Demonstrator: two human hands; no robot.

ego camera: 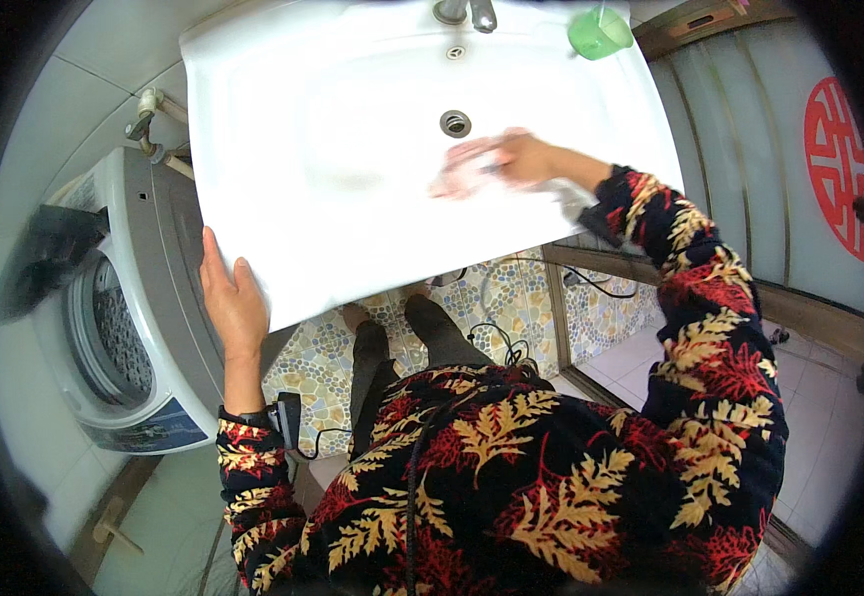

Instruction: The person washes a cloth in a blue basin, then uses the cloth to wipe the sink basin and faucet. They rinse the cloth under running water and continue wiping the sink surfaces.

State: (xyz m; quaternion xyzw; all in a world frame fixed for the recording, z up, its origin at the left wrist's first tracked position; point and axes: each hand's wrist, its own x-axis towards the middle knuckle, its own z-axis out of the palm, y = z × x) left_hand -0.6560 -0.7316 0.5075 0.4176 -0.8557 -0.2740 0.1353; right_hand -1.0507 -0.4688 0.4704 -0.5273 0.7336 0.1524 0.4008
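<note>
My right hand (525,158) is over the white ceramic washbasin (268,149), below its drain (455,124). In it is a pale pink cloth (462,173), blurred, lying against the basin surface. My left hand (237,302) rests on the basin's front left corner, its fingers straight along the outer edge and its thumb apart from them. Above the drain stands a metal faucet (465,13), cut off by the top of the view. A green plastic cup (600,34) sits on the basin's back right corner.
A washing machine (134,313) with its lid up stands to the left, near a pipe valve (147,119). On the right is a frosted sliding door (752,149) with a red round emblem (840,170). Black cables (503,339) hang above the pebble-patterned floor (313,365).
</note>
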